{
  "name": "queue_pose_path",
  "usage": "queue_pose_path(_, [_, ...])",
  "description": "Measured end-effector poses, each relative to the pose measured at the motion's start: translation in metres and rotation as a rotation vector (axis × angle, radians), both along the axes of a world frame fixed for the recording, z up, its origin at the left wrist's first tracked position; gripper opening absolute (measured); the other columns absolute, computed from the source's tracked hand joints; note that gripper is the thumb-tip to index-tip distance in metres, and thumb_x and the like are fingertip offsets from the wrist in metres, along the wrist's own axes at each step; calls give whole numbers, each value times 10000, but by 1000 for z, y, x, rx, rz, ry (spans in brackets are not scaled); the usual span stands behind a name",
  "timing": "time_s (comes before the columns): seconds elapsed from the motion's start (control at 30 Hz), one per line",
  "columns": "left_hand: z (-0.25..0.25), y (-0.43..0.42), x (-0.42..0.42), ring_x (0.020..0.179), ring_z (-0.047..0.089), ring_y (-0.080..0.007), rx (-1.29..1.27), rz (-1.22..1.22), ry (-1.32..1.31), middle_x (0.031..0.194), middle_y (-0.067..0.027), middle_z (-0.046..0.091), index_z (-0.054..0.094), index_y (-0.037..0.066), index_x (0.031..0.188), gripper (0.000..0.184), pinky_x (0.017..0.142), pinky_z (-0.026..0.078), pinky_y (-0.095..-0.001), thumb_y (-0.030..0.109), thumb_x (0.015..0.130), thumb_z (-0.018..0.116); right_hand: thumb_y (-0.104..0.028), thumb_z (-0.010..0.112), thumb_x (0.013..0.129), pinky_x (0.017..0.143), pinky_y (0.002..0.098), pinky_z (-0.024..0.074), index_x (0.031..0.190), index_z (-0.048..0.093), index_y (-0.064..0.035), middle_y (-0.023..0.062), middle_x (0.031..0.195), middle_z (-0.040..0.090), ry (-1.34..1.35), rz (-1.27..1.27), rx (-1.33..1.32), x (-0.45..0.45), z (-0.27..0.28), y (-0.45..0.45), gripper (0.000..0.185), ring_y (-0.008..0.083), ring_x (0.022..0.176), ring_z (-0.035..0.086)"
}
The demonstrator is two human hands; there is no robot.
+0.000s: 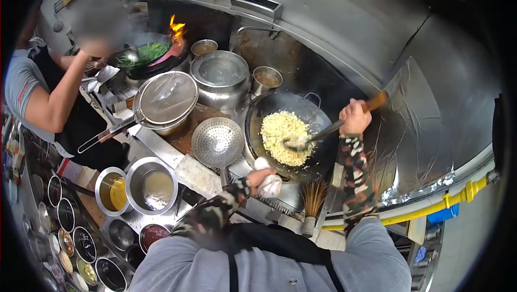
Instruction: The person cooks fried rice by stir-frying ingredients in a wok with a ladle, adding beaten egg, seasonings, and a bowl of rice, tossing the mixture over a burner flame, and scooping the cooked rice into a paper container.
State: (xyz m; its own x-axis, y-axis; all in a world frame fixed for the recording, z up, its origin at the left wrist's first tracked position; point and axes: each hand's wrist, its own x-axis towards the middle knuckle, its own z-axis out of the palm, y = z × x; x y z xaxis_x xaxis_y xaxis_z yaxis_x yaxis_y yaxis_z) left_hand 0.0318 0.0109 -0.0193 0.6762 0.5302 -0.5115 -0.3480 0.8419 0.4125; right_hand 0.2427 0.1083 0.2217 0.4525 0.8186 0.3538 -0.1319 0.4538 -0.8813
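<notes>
My right hand [354, 117] is wrapped round the long handle of a wok ladle [326, 132], whose wooden end sticks out past my fist. The ladle's head rests in a heap of pale yellow fried rice [281, 129] in a dark wok [318, 111]. At the wok's near rim my left hand [261, 179] grips a bunched white cloth [270, 186]. The cloth hides the part of the rim beneath it. A perforated strainer [217, 140] lies just left of the wok, its handle pointing toward my left forearm.
A bamboo brush [312, 200] stands near the wok's front. Left are a lidded pot [219, 71], a mesh skimmer [167, 98], a pot of cloudy liquid [152, 185] and several sauce containers. A co-worker [40, 87] stands by another wok with greens [142, 55] and an open flame [176, 28].
</notes>
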Motion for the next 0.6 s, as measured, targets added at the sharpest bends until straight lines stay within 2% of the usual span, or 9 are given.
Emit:
queue_pose_path(0.07, [9, -37, -39, 935, 611, -208, 173, 13, -185, 1084, -93, 606, 529, 20, 1109, 305, 762, 527, -380, 224, 885, 567, -46, 567, 788, 338, 264, 315, 658, 432, -82, -27, 470, 364, 85, -27, 62, 4, -53, 7, 191, 98, 347, 358])
queue_pose_path(0.1, [47, -66, -67, 976, 605, -239, 168, -8, -20, 1115, -125, 589, 469, -21, 1190, 378, 820, 517, -382, 160, 877, 578, -45, 574, 784, 332, 269, 316, 648, 426, -82, -19, 466, 371, 126, 83, 65, 9, -55, 15, 204, 104, 336, 356])
queue_pose_path(0.13, [55, -91, -84, 1022, 592, -261, 224, 92, -99, 1147, -156, 567, 430, -54, 1219, 426, 866, 509, -392, 101, 857, 593, -35, 568, 779, 328, 265, 312, 639, 422, -81, -12, 465, 378, 45, -36, -87, 3, -23, 21, 207, 101, 331, 353])
queue_pose_path(0.23, [52, -151, -127, 1119, 535, -308, 108, 372, -185, 1201, -190, 518, 366, -40, 1290, 548, 972, 450, -432, 4, 783, 570, -30, 547, 781, 332, 265, 324, 650, 425, -80, -9, 456, 365, 96, 178, 78, -1, 21, -1, 186, 99, 338, 367])
queue_pose_path(0.27, [37, -166, -135, 1121, 527, -341, 71, 423, -185, 1204, -187, 513, 364, -12, 1303, 576, 967, 443, -465, 90, 766, 545, -56, 552, 786, 331, 270, 329, 634, 431, -72, -7, 457, 370, 51, 37, 186, -1, -8, 3, 195, 101, 340, 379])
queue_pose_path(0.37, [64, -179, -138, 1095, 531, -384, 30, 433, -291, 1225, -197, 508, 372, 0, 1305, 580, 927, 440, -517, 241, 795, 509, -90, 594, 799, 321, 267, 293, 660, 422, -113, -40, 476, 354, -11, 88, -80, 2, -26, 43, 223, 90, 327, 339])
queue_pose_path(0.43, [58, -180, -149, 1084, 538, -378, -9, 431, -247, 1229, -208, 508, 378, -3, 1302, 579, 930, 440, -503, 245, 797, 513, -69, 579, 808, 319, 265, 287, 665, 435, -104, -37, 462, 342, -58, 96, -41, -12, 16, 37, 206, 90, 327, 340])
queue_pose_path(0.5, [62, -176, -148, 1076, 541, -369, 10, 488, -213, 1233, -234, 512, 404, -18, 1282, 577, 951, 426, -469, 274, 800, 527, -45, 554, 817, 319, 261, 298, 675, 459, -88, -17, 456, 352, 20, 78, 201, -6, -3, 40, 176, 100, 329, 355])
queue_pose_path(0.6, [72, -169, -136, 1115, 519, -351, 97, 473, -315, 1239, -230, 510, 413, -8, 1273, 575, 983, 399, -464, 278, 791, 541, -50, 560, 801, 319, 262, 319, 680, 469, -66, -2, 457, 379, -99, 31, -63, 2, -29, 73, 153, 118, 329, 381])
